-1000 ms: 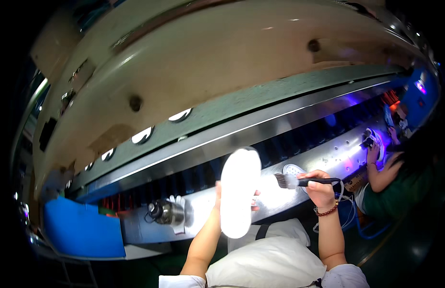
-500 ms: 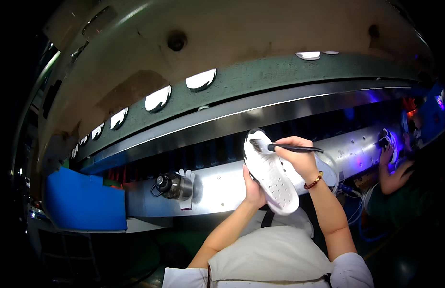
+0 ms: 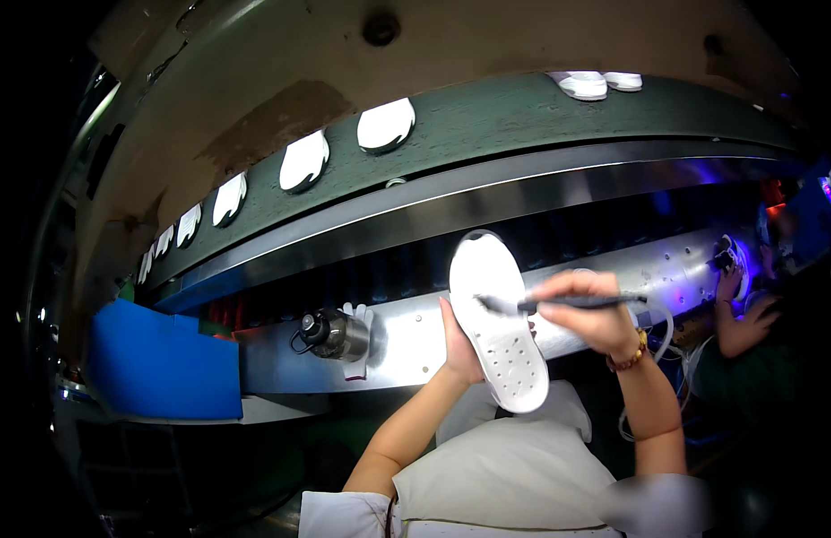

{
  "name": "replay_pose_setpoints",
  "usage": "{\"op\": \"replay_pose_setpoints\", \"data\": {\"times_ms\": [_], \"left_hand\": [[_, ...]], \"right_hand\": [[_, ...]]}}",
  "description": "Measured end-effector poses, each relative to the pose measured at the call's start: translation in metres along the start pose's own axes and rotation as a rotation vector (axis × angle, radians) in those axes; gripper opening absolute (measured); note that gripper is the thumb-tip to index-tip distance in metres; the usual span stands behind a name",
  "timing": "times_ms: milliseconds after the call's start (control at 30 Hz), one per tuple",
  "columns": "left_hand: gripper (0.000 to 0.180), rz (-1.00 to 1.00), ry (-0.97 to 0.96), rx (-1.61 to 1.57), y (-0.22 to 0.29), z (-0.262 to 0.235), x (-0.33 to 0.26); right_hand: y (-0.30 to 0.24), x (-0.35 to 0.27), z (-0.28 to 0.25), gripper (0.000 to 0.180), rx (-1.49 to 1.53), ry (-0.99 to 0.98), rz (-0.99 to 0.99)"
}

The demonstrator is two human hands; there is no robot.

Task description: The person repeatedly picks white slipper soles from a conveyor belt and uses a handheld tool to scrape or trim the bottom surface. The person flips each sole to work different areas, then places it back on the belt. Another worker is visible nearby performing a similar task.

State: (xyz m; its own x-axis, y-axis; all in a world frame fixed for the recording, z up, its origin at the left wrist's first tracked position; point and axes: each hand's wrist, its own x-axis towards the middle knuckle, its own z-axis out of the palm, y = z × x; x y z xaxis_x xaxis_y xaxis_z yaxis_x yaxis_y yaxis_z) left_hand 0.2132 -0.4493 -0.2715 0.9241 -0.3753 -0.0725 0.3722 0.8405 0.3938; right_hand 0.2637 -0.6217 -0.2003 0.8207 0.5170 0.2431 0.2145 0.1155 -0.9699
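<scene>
A white shoe sole (image 3: 487, 269) stands tilted up in front of me, its inner face toward me and a group of small holes in the heel end. My left hand (image 3: 463, 348) grips its left edge, with the fingers hidden behind it. In my right hand (image 3: 595, 314) is a brush (image 3: 580, 303) with a dark handle, pinched between thumb and fingers. The blurred bristles touch the middle of the sole's inner face or lie just over it.
A dark bottle (image 3: 335, 334) and white gloves (image 3: 358, 345) rest on the metal ledge (image 3: 399, 345). Left of them is a blue panel (image 3: 169, 363). Beyond the metal rail (image 3: 451, 204), a green belt (image 3: 487, 112) carries several white soles (image 3: 305, 161). At right, a co-worker's hand (image 3: 728, 285) touches a shoe.
The sole has turned more upright and its inner face now looks brighter. My right hand has moved slightly right and down with the brush, whose bristles are now nearer the sole's middle.
</scene>
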Motion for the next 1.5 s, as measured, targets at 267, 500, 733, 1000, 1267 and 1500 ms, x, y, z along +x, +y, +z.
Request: {"op": "replay_pose_setpoints", "data": {"times_ms": [267,500,733,1000,1267,1500], "left_hand": [[0.082,0.071,-0.095,-0.238,0.005,0.021,0.003],[0.088,0.22,-0.097,0.026,0.014,0.021,0.008],[0.094,0.364,-0.194,0.072,0.027,0.031,0.013],[0.093,0.546,-0.218,0.069,0.04,0.045,0.013],[0.094,0.507,-0.21,0.093,0.033,0.053,0.011],[0.086,0.375,-0.202,0.056,0.02,0.028,0.005]], "right_hand": [[-0.01,-0.003,0.004,0.015,-0.023,-0.291,-0.117],[-0.018,-0.002,0.004,0.018,-0.104,-0.391,-0.199],[-0.015,-0.003,-0.006,0.016,-0.091,-0.335,-0.158],[-0.003,-0.012,-0.013,0.019,0.048,-0.319,-0.104],[0.0,-0.017,0.001,0.02,0.401,-0.138,0.039],[0.002,-0.018,0.006,0.018,0.224,-0.32,-0.065]]}}
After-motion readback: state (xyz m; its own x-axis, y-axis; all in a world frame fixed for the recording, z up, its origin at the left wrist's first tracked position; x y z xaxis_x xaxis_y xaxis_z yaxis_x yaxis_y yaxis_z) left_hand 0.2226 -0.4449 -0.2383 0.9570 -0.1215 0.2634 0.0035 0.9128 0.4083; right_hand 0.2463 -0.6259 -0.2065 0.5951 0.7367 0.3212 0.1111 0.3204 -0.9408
